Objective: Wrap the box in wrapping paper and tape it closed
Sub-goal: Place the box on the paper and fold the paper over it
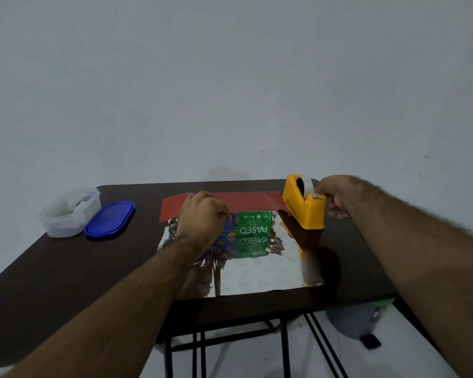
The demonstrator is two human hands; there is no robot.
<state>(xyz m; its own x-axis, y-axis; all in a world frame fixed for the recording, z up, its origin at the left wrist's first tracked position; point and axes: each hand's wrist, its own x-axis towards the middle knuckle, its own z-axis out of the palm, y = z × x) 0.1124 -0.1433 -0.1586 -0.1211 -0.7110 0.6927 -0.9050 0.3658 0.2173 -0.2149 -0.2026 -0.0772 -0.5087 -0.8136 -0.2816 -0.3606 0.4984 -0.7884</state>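
Observation:
A green and blue box [253, 224] marked PASEO stands on a sheet of wrapping paper [257, 271], silver side up. The paper's red far edge [246, 201] is folded up over the box. My left hand [201, 218] is curled on the box's left part and pinches the folded paper there. A yellow tape dispenser [303, 207] sits at the paper's far right corner. My right hand [335, 193] is behind the dispenser's cutter end, fingers pinching at the tape end.
A clear plastic tub [69, 212] with small items and its blue lid [109, 219] lie at the far left of the dark table [74, 268]. A grey wall is close behind the table. Black table legs and a pale floor show below.

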